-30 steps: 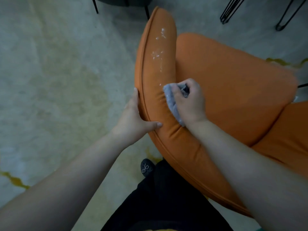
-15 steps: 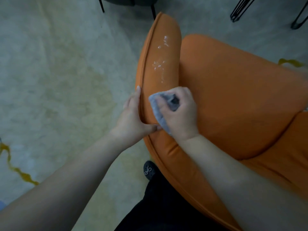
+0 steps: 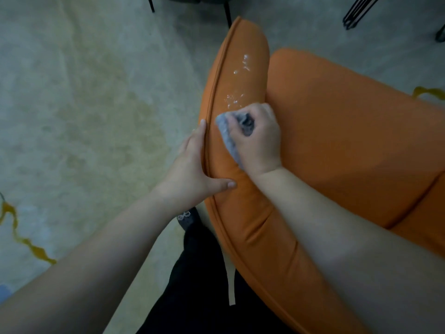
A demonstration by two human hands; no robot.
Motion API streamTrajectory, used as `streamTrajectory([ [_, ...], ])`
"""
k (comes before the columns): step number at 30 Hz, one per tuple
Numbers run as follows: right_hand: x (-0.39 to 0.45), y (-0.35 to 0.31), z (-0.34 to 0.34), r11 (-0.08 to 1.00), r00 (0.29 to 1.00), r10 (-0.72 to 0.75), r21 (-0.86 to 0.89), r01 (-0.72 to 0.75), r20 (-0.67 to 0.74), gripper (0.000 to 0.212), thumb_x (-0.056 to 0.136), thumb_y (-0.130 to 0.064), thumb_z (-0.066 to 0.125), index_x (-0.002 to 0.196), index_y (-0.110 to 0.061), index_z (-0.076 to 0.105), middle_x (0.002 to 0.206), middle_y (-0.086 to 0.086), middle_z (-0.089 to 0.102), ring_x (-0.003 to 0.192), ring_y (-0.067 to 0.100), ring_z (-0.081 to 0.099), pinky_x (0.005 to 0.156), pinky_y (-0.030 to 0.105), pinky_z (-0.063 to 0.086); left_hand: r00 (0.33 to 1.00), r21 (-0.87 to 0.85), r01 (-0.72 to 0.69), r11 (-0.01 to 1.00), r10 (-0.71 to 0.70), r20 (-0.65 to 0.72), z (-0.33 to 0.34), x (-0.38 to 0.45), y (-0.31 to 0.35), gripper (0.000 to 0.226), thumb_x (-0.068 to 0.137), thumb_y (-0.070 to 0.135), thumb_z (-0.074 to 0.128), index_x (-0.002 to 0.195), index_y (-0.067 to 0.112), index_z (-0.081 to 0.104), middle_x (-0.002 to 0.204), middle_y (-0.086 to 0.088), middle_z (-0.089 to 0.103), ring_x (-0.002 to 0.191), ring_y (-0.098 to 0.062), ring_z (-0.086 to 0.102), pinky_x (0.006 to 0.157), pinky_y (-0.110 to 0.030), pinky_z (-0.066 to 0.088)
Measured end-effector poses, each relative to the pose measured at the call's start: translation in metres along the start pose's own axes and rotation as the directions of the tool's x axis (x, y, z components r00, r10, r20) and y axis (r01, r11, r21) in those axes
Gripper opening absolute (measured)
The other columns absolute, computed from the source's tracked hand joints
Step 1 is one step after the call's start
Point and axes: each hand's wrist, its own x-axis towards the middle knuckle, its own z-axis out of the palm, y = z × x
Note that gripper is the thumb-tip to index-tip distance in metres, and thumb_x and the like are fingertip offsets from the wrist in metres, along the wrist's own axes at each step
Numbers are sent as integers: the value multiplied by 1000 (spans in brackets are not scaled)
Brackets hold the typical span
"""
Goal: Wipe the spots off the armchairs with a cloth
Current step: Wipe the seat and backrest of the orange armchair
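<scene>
On the armrest of 1 orange armchair we count 2 patches of white spots, 1 near the far end and 1 lower down, just beyond our 1 grey cloth. Our right hand is clenched around the bunched cloth, which sticks out on the thumb side and underneath, pressed against the top of the armrest. Our left hand clasps the armrest's outer edge, fingers flat along the piped seam and thumb lying across the top, just below the cloth. Beyond the armchair we see 2 dark chair legs and thin black wire legs on the pale rug. Compared with 0.5 s ago, the cloth sits closer to the lower patch of spots, almost touching it, and further from the left thumb.
</scene>
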Motion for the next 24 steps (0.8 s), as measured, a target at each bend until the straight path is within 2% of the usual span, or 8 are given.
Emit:
streamTrajectory([
  [3,35,11,0,988,986,152,-21,-154,-75,19,87,-20,64,78,-6,56,85,11,52,68,7,41,66,4,33,1000,-18,-13,1000,13,14,-5,12,2,130,60,33,89,154,27,0,158,5,16,143,-10,19,116,-33,25],
  [5,39,13,-2,983,980,182,-20,-184,-86,18,89,-23,62,78,-11,53,85,7,51,65,3,40,66,3,33,999,-29,-21,999,22,28,-9,20,2,130,61,33,89,154,27,-1,159,7,14,144,-9,17,115,-29,23],
  [8,11,5,-6,997,994,57,-39,-61,-89,16,84,-20,66,77,-10,56,81,8,53,68,1,41,67,4,33,998,-42,-45,998,47,43,-15,35,2,130,60,29,90,154,24,0,158,3,17,144,-9,18,114,-26,21],
  [10,-1,1,-4,999,998,-24,-34,23,-53,14,79,-17,70,77,-9,59,81,5,51,70,0,43,68,3,34,996,-48,-62,997,65,64,-19,45,2,132,59,30,90,154,24,-2,157,2,19,144,-10,19,117,-32,23],
  [12,12,-1,3,999,997,-22,-42,19,-75,15,78,-15,72,77,-6,60,82,4,49,71,0,43,69,2,33,992,-45,-75,996,79,95,-25,54,1,133,59,33,90,154,26,-4,157,2,20,143,-11,21,116,-37,28],
  [20,103,4,43,987,970,21,-148,-58,-241,19,79,-13,67,77,3,58,83,18,57,73,13,44,67,1,28,968,9,-175,985,170,186,-49,110,4,136,56,46,87,154,25,-6,160,6,14,144,-11,19,116,-36,28],
  [22,123,9,48,984,966,18,-168,-64,-258,19,81,-15,65,76,1,58,80,12,54,74,12,42,66,1,27,962,25,-189,982,180,206,-55,125,7,137,55,50,86,154,26,-7,159,5,14,143,-10,20,114,-30,27],
  [24,151,16,50,978,956,66,-170,-119,-286,17,83,-19,62,72,-10,54,80,6,48,76,13,42,64,10,27,955,55,-203,978,185,232,-61,140,11,137,56,51,85,153,26,-8,159,4,17,142,-12,24,110,-28,30],
])
